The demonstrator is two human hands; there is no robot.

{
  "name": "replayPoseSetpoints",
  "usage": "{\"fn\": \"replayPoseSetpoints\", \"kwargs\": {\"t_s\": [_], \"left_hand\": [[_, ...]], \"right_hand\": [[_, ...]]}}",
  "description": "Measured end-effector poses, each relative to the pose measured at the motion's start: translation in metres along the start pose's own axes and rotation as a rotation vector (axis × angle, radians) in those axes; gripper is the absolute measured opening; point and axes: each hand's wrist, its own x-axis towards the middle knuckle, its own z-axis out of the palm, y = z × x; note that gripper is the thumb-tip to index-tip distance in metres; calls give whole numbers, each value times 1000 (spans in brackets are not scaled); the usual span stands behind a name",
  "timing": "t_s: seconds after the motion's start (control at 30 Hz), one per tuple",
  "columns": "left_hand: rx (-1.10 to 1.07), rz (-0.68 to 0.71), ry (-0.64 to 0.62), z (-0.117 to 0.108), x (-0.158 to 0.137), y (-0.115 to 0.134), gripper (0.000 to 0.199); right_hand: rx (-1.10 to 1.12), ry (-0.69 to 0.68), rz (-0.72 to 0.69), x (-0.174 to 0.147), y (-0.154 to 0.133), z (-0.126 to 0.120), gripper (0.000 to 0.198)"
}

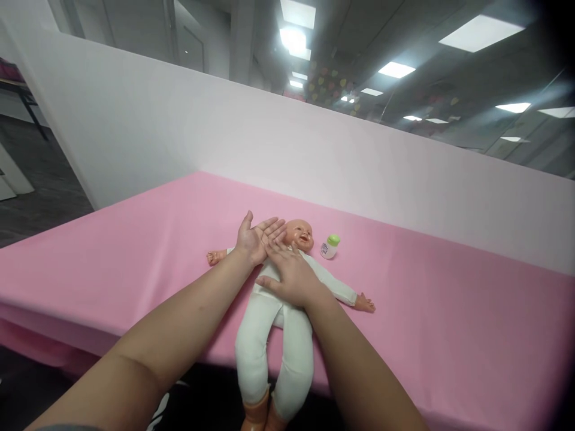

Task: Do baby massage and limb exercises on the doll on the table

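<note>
A baby doll (275, 323) in a white suit lies on its back on the pink padded table (431, 335), its arms spread and its feet toward me. Over the doll's upper chest, my left hand (257, 238) is turned palm up with the fingers stretched out beside the doll's head. My right hand (291, 272) lies palm down with spread fingers above the chest, its fingertips meeting the left hand's fingers. Neither hand holds anything. Right of the doll's head stands a small white bottle (329, 248) with a green cap.
A white wall panel (287, 140) rises behind the table, with a glass partition and ceiling lights (480, 33) above it. On the far left, a dark table (27, 99) stands on the grey floor. The pink table's front edge is close to me.
</note>
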Motion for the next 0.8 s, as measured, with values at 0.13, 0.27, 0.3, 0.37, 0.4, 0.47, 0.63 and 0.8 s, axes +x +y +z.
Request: {"fn": "replayPoseSetpoints", "kwargs": {"t_s": [0.13, 0.27, 0.3, 0.37, 0.4, 0.47, 0.63, 0.8], "left_hand": [[13, -27, 15, 2, -3, -10, 81], [26, -100, -2, 13, -11, -29, 78], [31, -127, -2, 15, -13, -33, 78], [36, -165, 1, 19, -15, -39, 79], [35, -173, 0, 21, -15, -41, 79], [30, -169, -18, 23, -15, -41, 78], [40, -60, -3, 18, -9, -25, 69], [56, 36, 17, 5, 0, -9, 73]], "right_hand": [[88, -6, -103, -2, -8, 1, 95], [63, 16, -63, -2, -7, 5, 107], [39, 25, -32, -1, -6, 5, 104], [-12, 50, 45, 1, -3, 6, 94], [-38, 58, 83, 2, -1, 6, 89], [-83, 61, 148, 4, 2, 6, 83], [-149, 46, 240, 5, 6, 3, 84], [-108, 11, 172, 1, 3, 2, 86]]}}
